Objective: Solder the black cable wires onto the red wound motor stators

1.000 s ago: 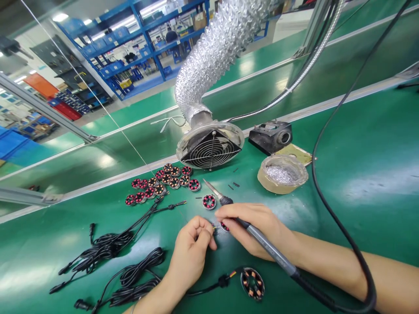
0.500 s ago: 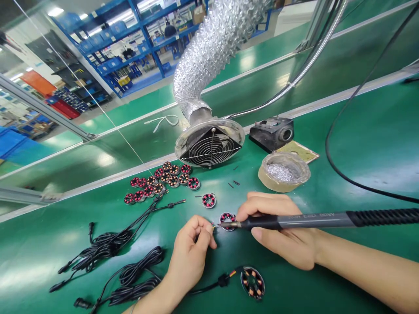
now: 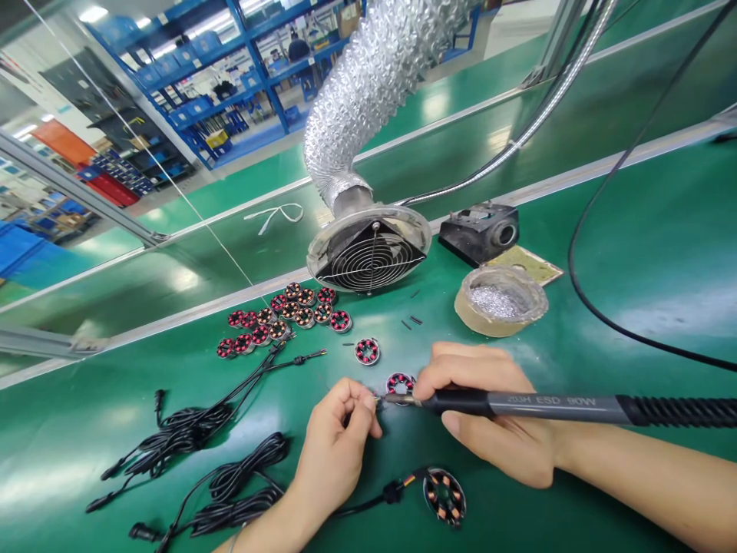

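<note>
My left hand (image 3: 344, 434) pinches thin wires, mostly hidden by its fingertips, low in the middle of the view. From the right, my right hand (image 3: 489, 407) grips a grey and black soldering iron (image 3: 553, 405), its tip at the wires by my left fingertips. Just behind the tip lies a round coil with red windings (image 3: 398, 385); a second red coil (image 3: 367, 352) sits farther back. Nearer to me, a copper-wound coil (image 3: 444, 498) is joined by coloured wires to a black cable (image 3: 368, 505) that passes beneath my left wrist.
A fume extractor (image 3: 371, 257) hangs at the back centre. Several coils (image 3: 305, 316) are grouped left of it. Bundled black cables (image 3: 190, 434) lie at the left. A bowl of metal shavings (image 3: 500, 303) and a black stand (image 3: 480, 230) are at the back right.
The soldering iron's handle has tilted slightly lower on the right, with its tip still near the wires. My left hand has hardly moved.
</note>
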The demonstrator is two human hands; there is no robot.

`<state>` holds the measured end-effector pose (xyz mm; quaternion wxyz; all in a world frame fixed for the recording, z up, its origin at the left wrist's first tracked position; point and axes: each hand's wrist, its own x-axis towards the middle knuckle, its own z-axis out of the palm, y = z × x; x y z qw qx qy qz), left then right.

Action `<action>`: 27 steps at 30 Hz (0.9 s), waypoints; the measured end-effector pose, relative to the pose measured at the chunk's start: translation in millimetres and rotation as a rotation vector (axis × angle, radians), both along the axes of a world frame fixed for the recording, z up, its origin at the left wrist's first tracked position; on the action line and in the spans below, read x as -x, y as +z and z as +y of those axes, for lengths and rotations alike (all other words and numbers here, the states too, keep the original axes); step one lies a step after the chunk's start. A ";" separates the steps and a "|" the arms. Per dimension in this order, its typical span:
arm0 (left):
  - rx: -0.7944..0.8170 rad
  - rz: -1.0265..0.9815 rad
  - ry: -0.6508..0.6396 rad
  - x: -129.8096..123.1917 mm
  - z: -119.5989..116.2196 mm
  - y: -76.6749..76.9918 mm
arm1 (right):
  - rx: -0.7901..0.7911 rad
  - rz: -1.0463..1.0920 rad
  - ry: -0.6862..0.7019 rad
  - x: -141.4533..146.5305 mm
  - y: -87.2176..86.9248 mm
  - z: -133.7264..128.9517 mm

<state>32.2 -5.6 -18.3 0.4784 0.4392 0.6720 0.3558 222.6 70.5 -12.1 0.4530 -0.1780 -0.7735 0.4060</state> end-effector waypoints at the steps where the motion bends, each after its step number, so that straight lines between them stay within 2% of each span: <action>1: -0.001 -0.001 0.003 -0.3 -0.1 -0.1 | -0.001 -0.002 -0.005 0.0 0.2 -0.3; 9: 0.004 0.004 -0.002 -0.1 -0.9 -0.3 | -0.027 0.027 -0.081 -0.1 4.8 -2.2; 15: -0.004 -0.010 -0.003 -0.8 0.4 1.3 | -0.091 0.025 -0.065 -1.7 1.0 -0.3; 18: 0.000 -0.023 -0.014 -0.1 0.8 1.6 | -0.117 -0.008 -0.106 0.8 -0.7 0.7; 21: 0.021 -0.031 -0.069 3.5 -0.1 0.7 | -0.152 -0.033 -0.130 7.9 -4.2 0.0; 27: -0.018 0.028 -0.228 10.4 -2.6 3.4 | -0.384 -0.097 -0.040 28.0 -21.1 -2.3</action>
